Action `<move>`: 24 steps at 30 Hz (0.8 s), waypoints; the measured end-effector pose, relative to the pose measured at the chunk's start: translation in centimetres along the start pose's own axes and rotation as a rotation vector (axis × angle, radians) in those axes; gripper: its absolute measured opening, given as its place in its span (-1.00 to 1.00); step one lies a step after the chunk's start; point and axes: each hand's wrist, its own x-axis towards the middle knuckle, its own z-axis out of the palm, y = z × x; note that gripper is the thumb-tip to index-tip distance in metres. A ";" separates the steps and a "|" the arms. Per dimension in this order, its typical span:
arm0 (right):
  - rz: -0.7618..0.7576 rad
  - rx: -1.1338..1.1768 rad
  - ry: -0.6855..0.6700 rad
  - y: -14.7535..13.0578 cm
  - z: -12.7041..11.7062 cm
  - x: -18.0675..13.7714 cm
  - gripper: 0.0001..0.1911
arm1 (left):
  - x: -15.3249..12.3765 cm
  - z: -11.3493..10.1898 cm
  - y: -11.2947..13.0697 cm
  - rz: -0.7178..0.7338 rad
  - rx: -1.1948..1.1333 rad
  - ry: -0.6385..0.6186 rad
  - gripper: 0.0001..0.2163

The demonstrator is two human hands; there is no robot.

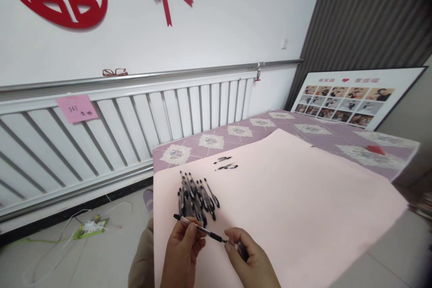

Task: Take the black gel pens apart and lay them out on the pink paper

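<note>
Head view: one camera looks down over a pink sheet (286, 198) spread across a worktop under a purple patterned cloth (236, 131).
Left hand (182, 252): closed around a black pen (199, 228), thumb and fingers gripping the barrel near its middle.
Right hand (251, 263): fingertips pinch the pen's lower right end; a small dark piece sits in the curled fingers, too small to make out.
Pen position: held just above the near left part of the pink sheet, slanting from upper left down to lower right, between the two hands.
Pile of pens (197, 195): a loose heap of like black pens lies on the sheet just beyond the left hand, touching one another.
Loose pieces (225, 163): two short dark items lie on the sheet farther up, apart from the heap.
Wall side: a white slatted radiator cover (135, 121) carries a pink note (77, 108); red glasses (115, 72) rest on the rail above.
Far right: a photo board (347, 99) leans at the back.
Floor: a power strip (90, 228) with white cables lies at the left.
</note>
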 end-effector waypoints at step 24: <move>-0.280 -0.535 -0.160 1.5 -3.4 0.6 -0.88 | 1.5 0.2 -3.9 -0.171 0.021 0.044 -0.69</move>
